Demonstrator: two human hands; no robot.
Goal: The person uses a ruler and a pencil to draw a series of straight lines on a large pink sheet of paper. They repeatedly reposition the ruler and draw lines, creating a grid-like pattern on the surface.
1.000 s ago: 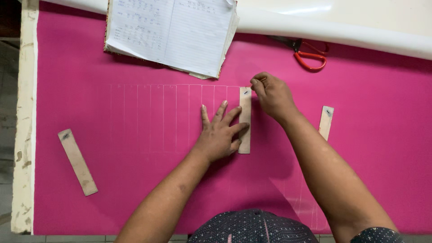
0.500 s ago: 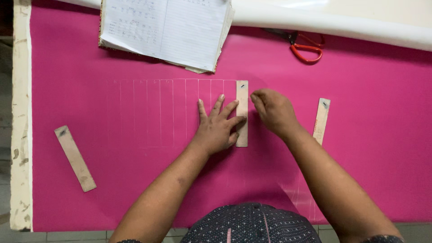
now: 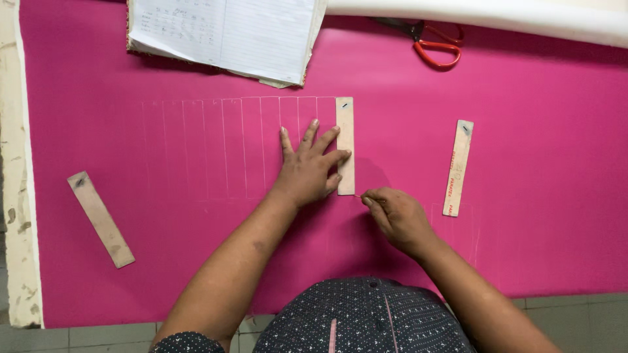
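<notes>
My left hand [image 3: 309, 168] lies flat, fingers spread, on a pink sheet [image 3: 163, 261], pressing a narrow wooden strip [image 3: 345, 124] that stands upright on it. My right hand [image 3: 396, 219] is closed on a small thin marking tool whose tip touches the sheet at the strip's lower right corner. To the left of the strip runs a row of several thin white vertical lines [image 3: 222, 147] drawn on the sheet.
A second wooden strip [image 3: 457, 167] lies right of my hands and a third wooden strip [image 3: 101, 219] lies tilted at the left. An open notebook [image 3: 222, 33] and red-handled scissors [image 3: 432, 47] rest at the top. A white roll [image 3: 523, 13] runs along the far edge.
My right hand has slid down along the strip's right edge from its top to its bottom. My left hand has stayed pressing the strip.
</notes>
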